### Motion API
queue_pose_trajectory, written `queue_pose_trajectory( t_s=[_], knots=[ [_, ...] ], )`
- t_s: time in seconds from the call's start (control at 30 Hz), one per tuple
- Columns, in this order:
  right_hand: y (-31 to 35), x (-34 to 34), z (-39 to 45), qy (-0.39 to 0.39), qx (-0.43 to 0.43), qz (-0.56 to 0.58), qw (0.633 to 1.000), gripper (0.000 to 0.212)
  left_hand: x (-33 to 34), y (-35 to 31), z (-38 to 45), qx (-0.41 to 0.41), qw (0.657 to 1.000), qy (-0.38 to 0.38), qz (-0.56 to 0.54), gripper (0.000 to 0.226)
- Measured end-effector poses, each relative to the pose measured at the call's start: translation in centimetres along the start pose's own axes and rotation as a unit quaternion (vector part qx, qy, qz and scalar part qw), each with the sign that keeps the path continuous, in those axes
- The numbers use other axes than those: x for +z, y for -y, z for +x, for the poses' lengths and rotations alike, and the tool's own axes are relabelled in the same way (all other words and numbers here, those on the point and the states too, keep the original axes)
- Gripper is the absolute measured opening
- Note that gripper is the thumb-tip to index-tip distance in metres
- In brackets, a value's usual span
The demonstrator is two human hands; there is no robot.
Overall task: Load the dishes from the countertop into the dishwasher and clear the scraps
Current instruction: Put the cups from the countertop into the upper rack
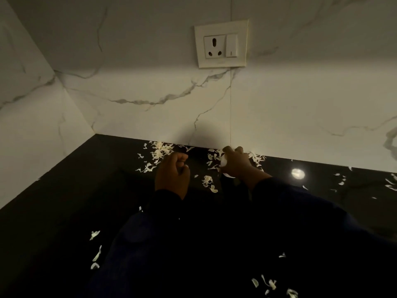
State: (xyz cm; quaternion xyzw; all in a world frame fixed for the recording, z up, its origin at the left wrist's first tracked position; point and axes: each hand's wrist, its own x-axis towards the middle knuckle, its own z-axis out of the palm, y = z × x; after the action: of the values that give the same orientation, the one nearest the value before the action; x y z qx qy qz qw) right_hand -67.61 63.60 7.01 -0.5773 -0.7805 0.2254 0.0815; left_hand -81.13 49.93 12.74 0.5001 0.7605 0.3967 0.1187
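My left hand [173,173] is curled into a loose fist just above the black countertop [64,190]; whether it holds anything, I cannot tell. My right hand [235,163], at its 3 o'clock, is closed around something small and white [224,162] that I cannot identify. Pale scraps [160,152] lie heaped at 12 o'clock against the marble wall [279,117], with more scattered at 6 o'clock near my dark sleeves [279,222]. A socket [221,44] sits high on the wall.

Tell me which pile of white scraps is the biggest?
The heap by the wall, just beyond the left hand. It is thick and bunched; the scraps near the right hand and along the front edge lie thinly scattered.
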Motion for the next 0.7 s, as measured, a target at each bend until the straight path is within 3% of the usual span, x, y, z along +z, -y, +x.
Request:
queue_pose_trajectory(
  t_s=[0.33,0.7],
  knots=[
    [-0.3,-2.7,-13.5,-0.087,-0.006,0.020,0.996,0.078,-0.5,-3.6,-6.8,0.064,0.995,0.026,-0.066,0.023],
    [-2.3,-1.4,-35.2,-0.144,0.103,0.061,0.982,0.077,0.4,-6.2,-22.2,0.166,0.970,0.148,-0.097,0.024]
  ],
)
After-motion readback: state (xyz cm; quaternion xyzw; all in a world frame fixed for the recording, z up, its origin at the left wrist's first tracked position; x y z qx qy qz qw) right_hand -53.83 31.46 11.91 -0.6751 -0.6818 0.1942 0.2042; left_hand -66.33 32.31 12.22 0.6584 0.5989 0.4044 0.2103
